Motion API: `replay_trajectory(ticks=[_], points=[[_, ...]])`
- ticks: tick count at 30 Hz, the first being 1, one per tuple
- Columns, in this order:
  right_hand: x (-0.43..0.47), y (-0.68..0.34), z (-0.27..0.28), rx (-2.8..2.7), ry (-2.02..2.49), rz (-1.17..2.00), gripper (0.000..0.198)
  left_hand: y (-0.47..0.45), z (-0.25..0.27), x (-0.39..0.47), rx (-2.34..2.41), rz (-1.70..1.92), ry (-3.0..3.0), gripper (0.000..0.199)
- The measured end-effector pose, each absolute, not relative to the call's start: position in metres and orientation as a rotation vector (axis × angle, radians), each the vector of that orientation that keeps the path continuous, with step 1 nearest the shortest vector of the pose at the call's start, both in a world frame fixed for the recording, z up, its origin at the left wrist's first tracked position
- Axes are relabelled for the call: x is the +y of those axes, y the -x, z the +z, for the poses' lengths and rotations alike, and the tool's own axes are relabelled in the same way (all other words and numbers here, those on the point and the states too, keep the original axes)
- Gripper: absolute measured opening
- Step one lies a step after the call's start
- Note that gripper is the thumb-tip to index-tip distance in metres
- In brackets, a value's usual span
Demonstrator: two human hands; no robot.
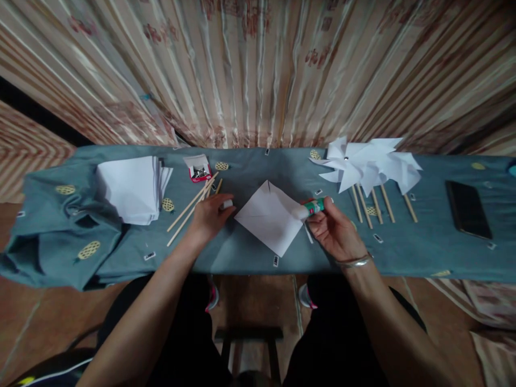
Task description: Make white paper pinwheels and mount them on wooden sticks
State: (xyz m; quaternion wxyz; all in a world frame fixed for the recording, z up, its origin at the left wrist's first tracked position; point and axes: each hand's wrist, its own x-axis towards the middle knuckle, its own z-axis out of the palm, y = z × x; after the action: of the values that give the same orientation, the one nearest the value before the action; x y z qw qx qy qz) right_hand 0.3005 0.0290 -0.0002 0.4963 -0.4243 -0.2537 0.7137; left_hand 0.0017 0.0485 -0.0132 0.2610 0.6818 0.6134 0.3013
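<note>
A square white sheet of paper (268, 220) lies turned like a diamond on the cloth, with a line or slit running in from its far corner and another from its left corner. My right hand (336, 231) grips a green-and-white glue stick (314, 207), its white end over the right corner of the paper. Whether it touches the paper I cannot tell. To the left of the sheet, my left hand (212, 215) is closed on a small white cap (227, 203). Several wooden sticks (187, 215) lie partly behind that hand.
A stack of white paper (129, 188) sits at the left. Near it stands an open red box (199, 169) of small metal pieces. White paper pinwheels (366, 164) on sticks lie at the right, with a dark phone (468, 209) beyond. A curtain (258, 70) hangs behind the table.
</note>
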Motion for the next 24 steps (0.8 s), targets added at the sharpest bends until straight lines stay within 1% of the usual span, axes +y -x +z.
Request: replay_trajectory(ticks=[6, 9, 12, 14, 17, 21, 22, 24], points=[[0.027, -0.294, -0.002, -0.501, 1.04, 1.734, 0.022, 0.007, -0.029, 0.066, 1.6, 0.764, -2.195, 0.037], [0.029, -0.294, 0.0, -0.43, 1.013, 1.769, 0.024, 0.009, -0.025, 0.061, 1.577, 0.769, -2.323, 0.042], [0.031, -0.293, 0.002, -0.366, 0.974, 1.81, 0.027, 0.004, -0.014, 0.053, 1.585, 0.868, -2.415, 0.048], [0.032, -0.29, 0.004, -0.341, 0.973, 1.833, 0.028, -0.005, -0.006, 0.045, 1.527, 0.967, -2.469, 0.039], [0.034, -0.286, 0.006, -0.342, 0.967, 1.845, 0.029, -0.026, 0.001, 0.034, 1.319, 0.967, -2.511, 0.027], [0.034, -0.284, 0.007, -0.372, 0.938, 1.827, 0.028, -0.046, 0.005, 0.01, 1.199, 1.034, -2.326, 0.016], [0.033, -0.285, 0.006, -0.381, 0.938, 1.824, 0.028, -0.047, 0.008, -0.001, 1.18, 1.03, -2.227, 0.015], [0.032, -0.286, 0.006, -0.399, 0.942, 1.824, 0.026, -0.044, 0.018, -0.031, 1.081, 0.868, -2.049, 0.017]])
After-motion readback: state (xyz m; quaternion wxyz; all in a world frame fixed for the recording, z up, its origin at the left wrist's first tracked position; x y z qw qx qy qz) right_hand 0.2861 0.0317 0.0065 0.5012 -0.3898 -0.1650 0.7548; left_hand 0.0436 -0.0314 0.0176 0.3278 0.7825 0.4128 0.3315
